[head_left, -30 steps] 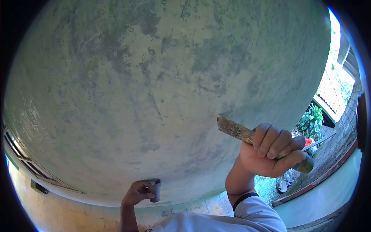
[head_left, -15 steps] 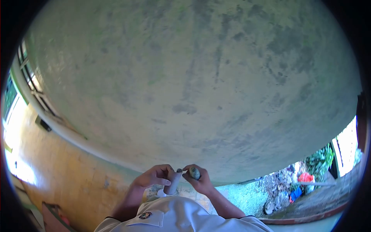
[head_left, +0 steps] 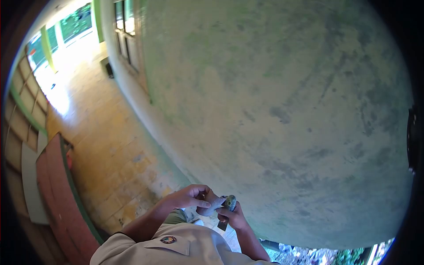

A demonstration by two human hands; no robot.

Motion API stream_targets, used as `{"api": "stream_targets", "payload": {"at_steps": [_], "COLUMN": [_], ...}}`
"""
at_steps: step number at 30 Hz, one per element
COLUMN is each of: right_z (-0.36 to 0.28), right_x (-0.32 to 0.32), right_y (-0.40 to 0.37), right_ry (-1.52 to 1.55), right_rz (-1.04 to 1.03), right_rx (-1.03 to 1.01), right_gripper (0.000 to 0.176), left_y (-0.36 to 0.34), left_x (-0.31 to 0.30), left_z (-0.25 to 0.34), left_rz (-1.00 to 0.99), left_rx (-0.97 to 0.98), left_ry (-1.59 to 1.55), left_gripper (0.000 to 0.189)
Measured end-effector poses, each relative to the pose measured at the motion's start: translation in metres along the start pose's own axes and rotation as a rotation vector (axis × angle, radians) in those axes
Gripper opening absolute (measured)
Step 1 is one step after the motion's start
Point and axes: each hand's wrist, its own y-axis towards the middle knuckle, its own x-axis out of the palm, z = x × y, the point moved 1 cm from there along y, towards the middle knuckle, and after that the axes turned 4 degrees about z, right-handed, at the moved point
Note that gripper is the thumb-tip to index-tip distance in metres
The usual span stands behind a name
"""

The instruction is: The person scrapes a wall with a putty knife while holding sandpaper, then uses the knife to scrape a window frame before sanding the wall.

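Observation:
My left hand (head_left: 193, 197) is closed, thumb and fingers pinching a curled, pale grey sheet-like piece (head_left: 209, 206) in front of my chest. Close beside it, my right hand (head_left: 235, 217) grips a scraper, its rounded, mottled greenish handle (head_left: 230, 202) pointing up. A flat dark blade (head_left: 222, 225) sticks out below the fingers. The grey piece reaches across to the right fingers and overlaps them in this view. Both hands are held just off a large, pale green wall (head_left: 265, 123) with dark smudges and patches.
To the left, a tiled yellowish floor (head_left: 106, 132) runs along the wall toward bright daylight. A reddish bench-like board (head_left: 62, 190) stands at lower left. A window (head_left: 126, 33) is set in the wall. Plants and clutter (head_left: 318, 255) show at lower right.
My view has turned left, bringing the floor and reddish board into sight. My hands have come closer together, and the scraper's blade now shows below my right hand.

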Motion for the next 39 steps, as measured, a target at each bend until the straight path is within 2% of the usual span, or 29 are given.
{"api": "stream_targets", "payload": {"at_steps": [1, 5, 9, 13, 15, 16, 17, 18, 22, 25, 27, 29, 34, 37, 39], "right_z": [0.008, 0.017, 0.024, 0.016, -0.001, 0.025, 0.033, 0.033, 0.036, 0.046, 0.061, 0.066, 0.074, 0.080, 0.077], "right_x": [-0.001, 0.007, 0.023, 0.042, 0.054, 0.088, 0.109, 0.126, 0.191, 0.239, 0.263, 0.289, 0.335, 0.345, 0.352], "right_y": [0.005, 0.010, 0.024, 0.022, 0.014, 0.049, 0.057, 0.064, 0.096, 0.123, 0.144, 0.157, 0.183, 0.197, 0.206], "right_ry": [0.115, 0.219, 0.222, 0.159, 0.160, 0.146, 0.151, 0.159, 0.134, -0.048, -0.265, -0.298, -0.322, -0.387, -0.408], "right_rz": [-0.061, -0.156, -0.330, -0.371, -0.320, -0.324, -0.386, -0.452, -0.475, -0.493, -0.497, -0.478, -0.475, -0.471, -0.509], "right_rx": [0.013, 0.150, 0.309, 0.301, 0.263, 0.252, 0.282, 0.314, 0.347, 0.337, 0.234, 0.211, 0.139, 0.152, 0.233], "right_gripper": [0.017, 0.027, 0.035, 0.035, 0.033, 0.033, 0.032, 0.032, 0.032, 0.027, 0.026, 0.026, 0.028, 0.028, 0.029], "left_y": [-0.010, -0.049, -0.083, -0.108, -0.119, -0.140, -0.162, -0.176, -0.218, -0.253, -0.277, -0.298, -0.337, -0.346, -0.347], "left_x": [-0.002, -0.003, -0.011, -0.015, -0.007, -0.058, -0.076, -0.088, -0.130, -0.164, -0.185, -0.204, -0.241, -0.261, -0.274], "left_z": [-0.005, -0.017, -0.010, 0.001, 0.012, 0.007, 0.012, 0.018, 0.034, 0.038, 0.038, 0.039, 0.051, 0.057, 0.060], "left_rz": [0.039, 0.214, 0.350, 0.360, 0.405, 0.401, 0.419, 0.439, 0.518, 0.628, 0.680, 0.699, 0.731, 0.732, 0.788], "left_rx": [0.004, 0.034, 0.119, 0.181, 0.195, 0.213, 0.229, 0.243, 0.297, 0.303, 0.299, 0.292, 0.248, 0.247, 0.231], "left_ry": [-0.003, -0.045, -0.041, -0.003, -0.001, 0.001, 0.018, 0.036, 0.074, 0.084, 0.096, 0.089, 0.106, 0.159, 0.128], "left_gripper": [0.025, 0.025, 0.023, 0.024, 0.024, 0.024, 0.024, 0.025, 0.025, 0.026, 0.026, 0.026, 0.026, 0.026, 0.026]}}
